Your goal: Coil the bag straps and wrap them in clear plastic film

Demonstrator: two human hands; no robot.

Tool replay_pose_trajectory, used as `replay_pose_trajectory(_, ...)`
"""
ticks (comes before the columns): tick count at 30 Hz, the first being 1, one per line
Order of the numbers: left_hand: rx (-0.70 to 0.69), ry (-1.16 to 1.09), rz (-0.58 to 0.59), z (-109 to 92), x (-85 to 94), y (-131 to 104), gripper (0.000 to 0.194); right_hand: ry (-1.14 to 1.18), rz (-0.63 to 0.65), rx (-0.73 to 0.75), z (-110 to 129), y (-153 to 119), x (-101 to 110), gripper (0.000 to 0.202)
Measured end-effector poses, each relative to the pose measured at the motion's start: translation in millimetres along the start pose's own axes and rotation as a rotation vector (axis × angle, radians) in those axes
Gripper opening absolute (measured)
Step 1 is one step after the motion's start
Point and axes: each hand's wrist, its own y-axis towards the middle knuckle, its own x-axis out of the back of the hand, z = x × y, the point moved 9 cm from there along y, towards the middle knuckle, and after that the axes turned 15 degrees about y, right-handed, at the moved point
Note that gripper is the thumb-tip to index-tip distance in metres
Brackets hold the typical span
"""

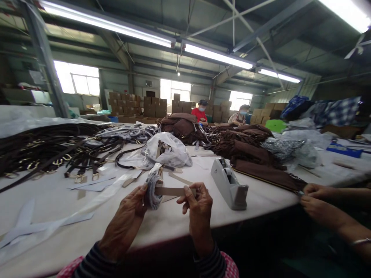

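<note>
In my left hand (126, 217) is a rolled-up coil (153, 194) wrapped in greyish-white material, its fingers closed round the near side. A flat tan strip (171, 191) runs from the coil to my right hand (198, 210), which pinches its other end between thumb and fingers. Both hands are above the front part of the white table (171, 227). To the right of my right hand stands a grey tape dispenser (230, 185). Just beyond the coil lies a clear plastic bag (171, 148) with straps in and around it.
Dark straps with gold buckles (69, 154) cover the table's left side. Brown fabric bags (255, 154) are heaped at the right. Paper strips (49, 227) lie front left. A co-worker's hands (315, 200) hold a brown piece's end at right. Two people sit at the far side.
</note>
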Motion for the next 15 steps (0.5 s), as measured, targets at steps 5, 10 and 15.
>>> replay_pose_trajectory(5, -0.086, 0.164, 0.060, 6, -0.4, 5, 0.032, 0.090, 0.019, -0.112, -24, -13, -13, 0.037)
replay_pose_trajectory(10, -0.111, 0.287, 0.042, 12, 11.0, 15, 0.043, 0.052, 0.147, -0.255, -37, -17, -19, 0.040)
replay_pose_trajectory(15, -0.195, 0.464, 0.043, -3, 10.2, 15, 0.039, -0.088, 0.400, -0.444, -37, -20, -23, 0.042)
